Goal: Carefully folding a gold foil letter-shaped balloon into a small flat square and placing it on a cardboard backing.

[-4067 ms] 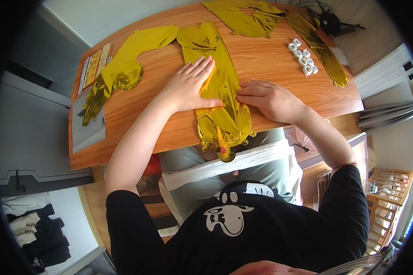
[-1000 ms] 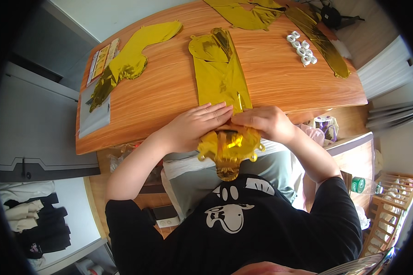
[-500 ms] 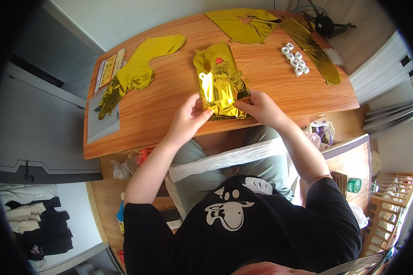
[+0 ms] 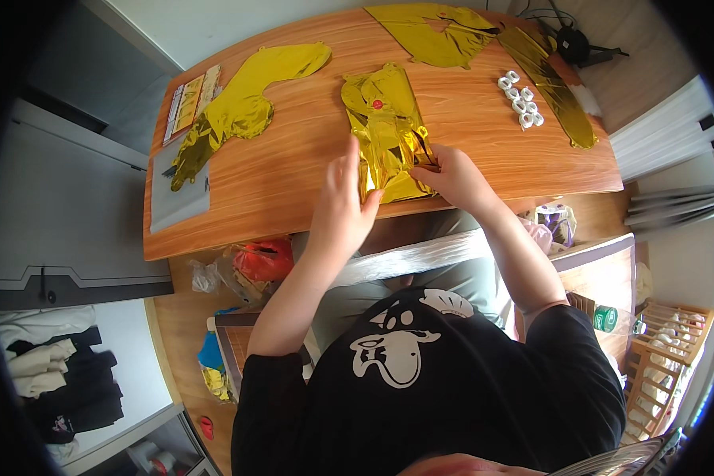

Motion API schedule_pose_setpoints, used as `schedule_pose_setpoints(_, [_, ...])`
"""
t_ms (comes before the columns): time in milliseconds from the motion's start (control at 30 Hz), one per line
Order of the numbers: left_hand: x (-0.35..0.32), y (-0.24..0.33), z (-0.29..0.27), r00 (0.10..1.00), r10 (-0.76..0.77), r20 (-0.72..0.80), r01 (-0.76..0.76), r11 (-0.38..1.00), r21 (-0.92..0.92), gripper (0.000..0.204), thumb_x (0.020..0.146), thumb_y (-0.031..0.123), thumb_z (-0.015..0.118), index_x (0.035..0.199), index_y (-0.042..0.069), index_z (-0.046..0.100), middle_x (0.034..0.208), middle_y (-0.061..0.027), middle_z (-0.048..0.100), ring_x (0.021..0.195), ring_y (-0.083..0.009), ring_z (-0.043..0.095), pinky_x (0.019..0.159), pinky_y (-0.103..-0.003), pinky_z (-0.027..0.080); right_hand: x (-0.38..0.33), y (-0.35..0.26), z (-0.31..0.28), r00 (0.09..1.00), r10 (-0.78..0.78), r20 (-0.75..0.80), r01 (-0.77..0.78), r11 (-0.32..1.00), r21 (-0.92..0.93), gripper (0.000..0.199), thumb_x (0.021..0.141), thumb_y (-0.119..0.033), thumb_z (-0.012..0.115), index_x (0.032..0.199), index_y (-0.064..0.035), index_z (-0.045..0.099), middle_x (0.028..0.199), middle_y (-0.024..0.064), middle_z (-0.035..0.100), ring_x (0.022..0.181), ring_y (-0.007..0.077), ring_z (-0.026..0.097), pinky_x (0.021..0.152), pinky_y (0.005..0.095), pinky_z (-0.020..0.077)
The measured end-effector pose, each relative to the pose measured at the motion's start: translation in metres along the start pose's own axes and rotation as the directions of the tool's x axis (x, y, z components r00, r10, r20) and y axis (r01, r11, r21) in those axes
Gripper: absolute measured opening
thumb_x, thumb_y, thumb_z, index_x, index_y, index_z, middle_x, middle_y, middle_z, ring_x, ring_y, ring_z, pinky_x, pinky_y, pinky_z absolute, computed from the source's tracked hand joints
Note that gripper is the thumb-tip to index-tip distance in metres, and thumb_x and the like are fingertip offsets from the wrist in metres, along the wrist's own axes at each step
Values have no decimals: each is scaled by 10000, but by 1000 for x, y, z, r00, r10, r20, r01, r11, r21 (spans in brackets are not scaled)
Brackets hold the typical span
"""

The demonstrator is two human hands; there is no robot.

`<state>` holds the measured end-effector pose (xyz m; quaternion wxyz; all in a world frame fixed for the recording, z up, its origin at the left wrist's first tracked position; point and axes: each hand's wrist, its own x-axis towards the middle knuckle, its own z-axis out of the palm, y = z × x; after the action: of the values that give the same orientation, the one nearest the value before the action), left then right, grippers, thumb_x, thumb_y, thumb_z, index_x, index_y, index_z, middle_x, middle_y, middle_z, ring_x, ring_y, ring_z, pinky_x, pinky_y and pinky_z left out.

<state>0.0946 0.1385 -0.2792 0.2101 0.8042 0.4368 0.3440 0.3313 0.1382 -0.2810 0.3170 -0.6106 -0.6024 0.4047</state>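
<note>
A flat, partly folded gold foil balloon with a small red mark lies on the wooden table in front of me. Along its left edge stands my left hand, fingers stretched out and thumb apart, the thumb touching the near left part of the foil. At the near right corner my right hand pinches the foil between thumb and fingers. The near end of the balloon is crinkled and shiny. What lies under the fingers of my right hand is hidden.
Other flat gold foil balloons lie at the left, far middle and far right. Several small white rolls sit right of centre. A printed sheet and a grey plastic sheet lie at the table's left edge.
My left hand has straightened its fingers and shifted right along the foil's edge. My right hand keeps its pinch on the near right corner. The view has shifted slightly.
</note>
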Motion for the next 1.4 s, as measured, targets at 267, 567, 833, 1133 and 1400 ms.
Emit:
schedule_pose_setpoints(267, [-28,-1,19,892,368,261,-439,844,310,668,941,383,699,1484,49,497,1524,-171,483,1447,-308,442,1158,-474,415,-2,-5,3,999,-9,-31,9,1000,-14,233,934,-112,714,1084,62,674,846,50,693,764,77,586,714,277,518])
schedule_pose_setpoints(567, [-28,-6,21,878,382,289,-467,816,340,748,926,441,699,1516,57,446,1538,-185,479,1444,-317,452,1167,-466,401,-7,-4,4,998,-37,-56,33,996,-78,240,929,-89,713,1115,55,666,844,57,700,794,86,616,732,271,529])
schedule_pose_setpoints(833, [-27,-5,20,870,380,313,-476,813,336,749,913,449,710,1501,59,460,1521,-187,494,1422,-321,472,1169,-460,397,-50,-12,2,932,-192,-307,186,981,-49,488,899,-3,728,1359,15,565,1273,146,652,870,161,719,783,291,584])
schedule_pose_setpoints(1133, [-26,-4,21,868,382,317,-480,812,334,725,868,483,743,1483,165,527,1519,-172,498,1406,-324,489,1133,-487,434,-67,-7,20,900,-178,-399,151,984,-100,506,844,41,763,1324,-20,614,1148,135,647,800,170,703,727,282,590])
schedule_pose_setpoints(1400, [-28,-7,24,860,388,330,-497,785,371,759,841,477,771,1491,180,517,1527,-176,473,1417,-331,468,1139,-477,436,-67,9,25,845,-274,-460,198,958,-208,444,822,5,795,1241,-35,657,1108,106,651,866,211,678,770,337,573])
